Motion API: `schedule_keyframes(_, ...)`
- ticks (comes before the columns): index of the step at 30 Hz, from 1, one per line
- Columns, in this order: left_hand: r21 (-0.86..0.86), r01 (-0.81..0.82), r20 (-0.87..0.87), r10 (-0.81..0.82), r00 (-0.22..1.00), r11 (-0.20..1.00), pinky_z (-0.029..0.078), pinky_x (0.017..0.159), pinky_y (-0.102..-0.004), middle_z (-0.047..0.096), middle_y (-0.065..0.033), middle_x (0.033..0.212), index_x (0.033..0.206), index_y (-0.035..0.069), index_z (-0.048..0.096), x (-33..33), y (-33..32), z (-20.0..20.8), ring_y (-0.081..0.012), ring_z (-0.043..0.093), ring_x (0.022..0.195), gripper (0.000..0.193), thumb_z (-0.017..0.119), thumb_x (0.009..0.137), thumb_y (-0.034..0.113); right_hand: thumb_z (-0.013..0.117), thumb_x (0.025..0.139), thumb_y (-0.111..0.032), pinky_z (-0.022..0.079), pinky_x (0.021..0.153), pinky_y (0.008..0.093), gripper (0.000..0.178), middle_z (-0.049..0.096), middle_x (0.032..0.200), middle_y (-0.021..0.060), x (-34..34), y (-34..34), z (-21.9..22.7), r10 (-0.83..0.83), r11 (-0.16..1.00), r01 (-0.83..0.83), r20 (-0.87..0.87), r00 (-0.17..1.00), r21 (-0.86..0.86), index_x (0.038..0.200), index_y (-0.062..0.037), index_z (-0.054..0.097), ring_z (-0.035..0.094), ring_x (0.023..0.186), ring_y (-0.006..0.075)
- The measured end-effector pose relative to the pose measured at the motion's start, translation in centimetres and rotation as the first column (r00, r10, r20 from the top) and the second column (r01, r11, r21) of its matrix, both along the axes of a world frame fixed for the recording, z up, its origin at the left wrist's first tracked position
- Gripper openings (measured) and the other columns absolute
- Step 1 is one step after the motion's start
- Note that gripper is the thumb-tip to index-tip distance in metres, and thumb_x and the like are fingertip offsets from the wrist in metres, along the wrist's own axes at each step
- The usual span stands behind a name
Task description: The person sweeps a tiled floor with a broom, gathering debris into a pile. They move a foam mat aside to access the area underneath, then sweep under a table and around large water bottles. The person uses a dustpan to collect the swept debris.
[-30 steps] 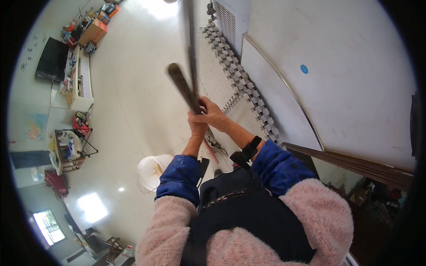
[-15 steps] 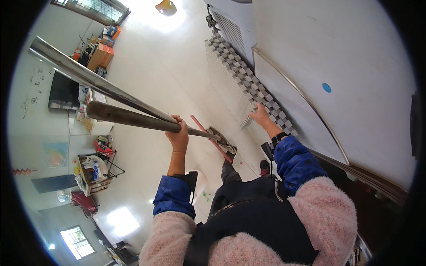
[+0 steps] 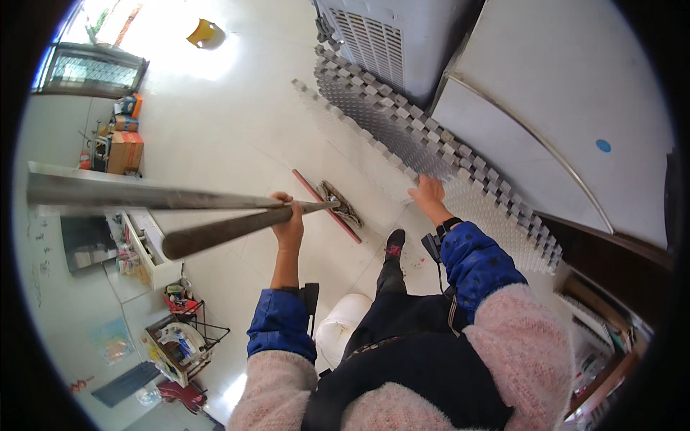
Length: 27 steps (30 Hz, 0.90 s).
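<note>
My left hand (image 3: 289,224) is closed round two long handles at once. One is a thick dark wooden handle (image 3: 223,233); the other is a shiny metal pole (image 3: 144,195). Down near the floor, at their far ends, show a floor squeegee with a long red bar (image 3: 307,185) and a dirty mop head (image 3: 343,208). Which handle belongs to which head I cannot tell. My right hand (image 3: 430,192) grips the edge of a grey interlocking foam mat (image 3: 368,136). That mat leans out from several more foam mats (image 3: 496,179) stood on edge.
Behind the mats stand a grey vented appliance (image 3: 370,43) and a large white panel (image 3: 532,136). A white bucket-like container (image 3: 341,330) is beside my legs. At left are a cluttered small table (image 3: 172,345) and cardboard boxes (image 3: 126,151). A yellow object (image 3: 206,34) lies far off.
My right hand has taken hold of a foam mat, whose top now tilts away from the others. The view has turned, and the poles have swung lower at their near ends.
</note>
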State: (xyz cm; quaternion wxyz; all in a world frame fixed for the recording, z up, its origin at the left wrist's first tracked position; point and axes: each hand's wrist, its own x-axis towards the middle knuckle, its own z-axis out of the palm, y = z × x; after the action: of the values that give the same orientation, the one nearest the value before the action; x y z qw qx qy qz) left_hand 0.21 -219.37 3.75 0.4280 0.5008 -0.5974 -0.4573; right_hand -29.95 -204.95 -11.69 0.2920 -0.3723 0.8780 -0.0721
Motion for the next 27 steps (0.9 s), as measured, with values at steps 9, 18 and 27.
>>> schedule_keyframes(9, 0.049, -0.014, -0.048, 0.016, 0.999, 0.999, 0.041, 0.068, -0.0231, 0.045, -0.0013, 0.079, 0.095, 0.002, 0.047, -5.5, -6.2, -1.0, -0.0098, 0.045, 0.071, 0.022, 0.057, 0.076, -0.003, 0.054, 0.074, -0.013, 0.047, 0.069, 0.0448, 0.017, 0.053, 0.086, 0.0203, 2.4, 6.3, -1.1, 0.144, 0.957, -0.181, -0.172, 0.975, -0.226, 0.068, 0.0015, 0.059, 0.056, 0.078, 0.0368)
schedule_keyframes(18, 0.013, 0.152, 0.458, -0.141, 0.878, 0.988, 0.046, 0.071, -0.0372, 0.06, -0.0097, 0.086, 0.103, 0.004, 0.051, -21.8, -5.4, -3.8, -0.0225, 0.057, 0.078, 0.038, 0.072, 0.074, 0.018, 0.055, 0.075, -0.018, 0.048, 0.069, 0.0404, 0.018, 0.055, 0.083, 0.0152, -2.4, 38.4, 14.5, -0.083, 0.996, 0.084, -0.071, 0.994, 0.01, 0.074, 0.0, 0.059, 0.057, 0.082, 0.0312)
schedule_keyframes(27, 0.062, 0.161, 0.665, -0.161, 0.729, 0.985, 0.049, 0.078, -0.0401, 0.057, -0.0201, 0.108, 0.119, 0.001, 0.047, -37.9, 9.1, -3.8, -0.0323, 0.059, 0.091, 0.08, 0.075, 0.063, 0.05, 0.053, 0.07, -0.01, 0.051, 0.066, 0.0387, 0.012, 0.059, 0.081, 0.0145, -2.4, 81.7, 19.0, -0.364, 0.92, 0.386, -0.219, 0.905, 0.068, 0.073, -0.0014, 0.06, 0.06, 0.077, 0.0301)
